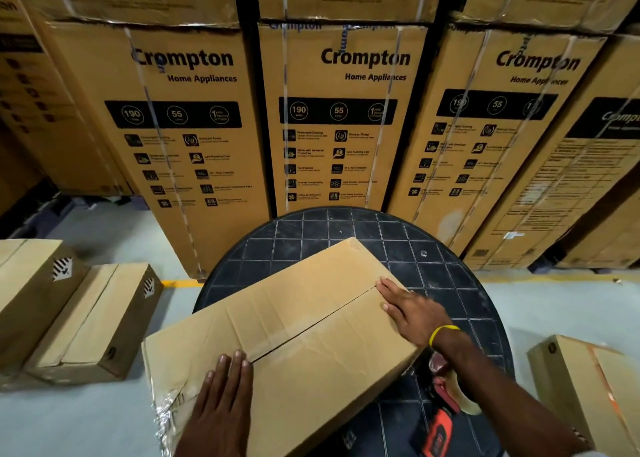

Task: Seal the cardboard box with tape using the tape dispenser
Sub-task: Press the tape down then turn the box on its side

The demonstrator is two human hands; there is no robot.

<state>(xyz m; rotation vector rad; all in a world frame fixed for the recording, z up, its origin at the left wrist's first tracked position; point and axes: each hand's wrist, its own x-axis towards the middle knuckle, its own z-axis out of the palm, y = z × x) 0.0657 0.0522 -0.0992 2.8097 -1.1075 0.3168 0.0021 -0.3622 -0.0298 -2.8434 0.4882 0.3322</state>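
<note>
A brown cardboard box (294, 321) lies at an angle on a round black table (346, 234). Its two top flaps are folded down and meet in a seam that runs from near left to far right. My left hand (221, 397) rests flat on the near end of that seam. At the far right end, my right hand (412, 312), with a yellow band on its wrist, presses flat on the flaps. A red and black tape dispenser (440, 418) lies on the table under my right forearm, partly hidden. Crinkled clear tape shows on the box's near left corner.
Tall printed appliance cartons (339, 117) stand in a row right behind the table. Two smaller boxes (93, 321) sit on the grey floor at the left, and another box (588, 387) at the right. A yellow floor line runs past the table.
</note>
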